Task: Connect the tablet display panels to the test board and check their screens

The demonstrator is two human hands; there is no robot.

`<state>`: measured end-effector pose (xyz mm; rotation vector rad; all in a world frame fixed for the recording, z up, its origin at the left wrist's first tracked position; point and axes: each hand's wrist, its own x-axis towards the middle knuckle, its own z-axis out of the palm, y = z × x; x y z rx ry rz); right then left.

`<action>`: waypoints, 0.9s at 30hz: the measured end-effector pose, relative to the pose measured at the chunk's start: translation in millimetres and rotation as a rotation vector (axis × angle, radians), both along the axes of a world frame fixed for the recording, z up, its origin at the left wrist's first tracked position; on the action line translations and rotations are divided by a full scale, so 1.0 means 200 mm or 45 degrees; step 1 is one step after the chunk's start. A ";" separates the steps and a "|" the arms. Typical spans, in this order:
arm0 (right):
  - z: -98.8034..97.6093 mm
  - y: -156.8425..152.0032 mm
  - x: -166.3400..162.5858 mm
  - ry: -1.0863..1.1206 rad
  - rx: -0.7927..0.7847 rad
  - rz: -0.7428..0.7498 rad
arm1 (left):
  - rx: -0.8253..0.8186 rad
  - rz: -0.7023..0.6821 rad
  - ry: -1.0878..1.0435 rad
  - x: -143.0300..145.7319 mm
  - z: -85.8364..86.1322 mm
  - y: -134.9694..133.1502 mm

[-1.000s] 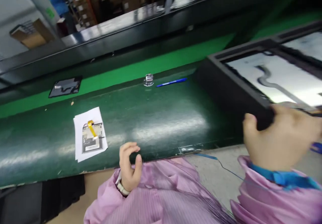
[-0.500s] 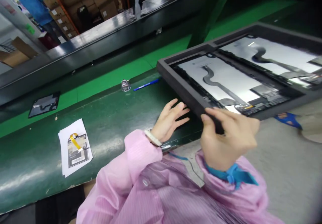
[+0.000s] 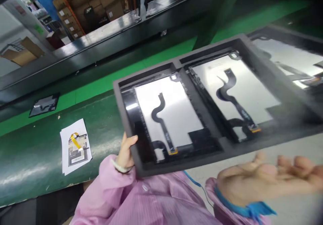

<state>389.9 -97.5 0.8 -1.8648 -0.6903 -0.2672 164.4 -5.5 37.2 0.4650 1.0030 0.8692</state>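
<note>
A dark grey foam tray [image 3: 119, 103] is held tilted in front of me over the bench edge. My left hand [image 3: 126, 152] grips its left side, thumb on the rim. Inside its compartments lie tablet screen panels, silver-backed, with dark curved flex cables; one is a left panel [image 3: 176, 105], the other a right panel [image 3: 249, 90]. Below the tray's right part, my right hand [image 3: 270, 178] is palm up, fingers loosely stretched, blurred and apart from the tray. Another screen panel [image 3: 290, 55] shows blurred at the far right, in a similar grey frame.
White paper sheets [image 3: 65, 151] with a small circuit part and yellow flex cable [image 3: 75, 140] lie on the green bench [image 3: 106, 120]. A dark screen panel [image 3: 44, 105] rests on the green strip behind. Beyond a metal ledge stand cardboard boxes [image 3: 114, 9].
The tray has moved left and nearer, covering the blue pen. My left hand has taken hold of its left edge. My right hand has let go of the rim and moved right.
</note>
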 end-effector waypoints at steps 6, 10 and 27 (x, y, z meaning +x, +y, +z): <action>-0.07 -0.12 0.01 0.513 0.191 -0.083 | -0.241 0.330 0.133 -0.58 0.00 -0.13; 0.01 -0.09 -0.08 0.698 0.322 0.095 | -0.289 0.424 0.167 -0.71 -0.01 -0.17; -0.18 -0.18 -0.07 0.743 -0.164 0.120 | 0.572 0.139 1.209 -0.82 -0.06 -0.06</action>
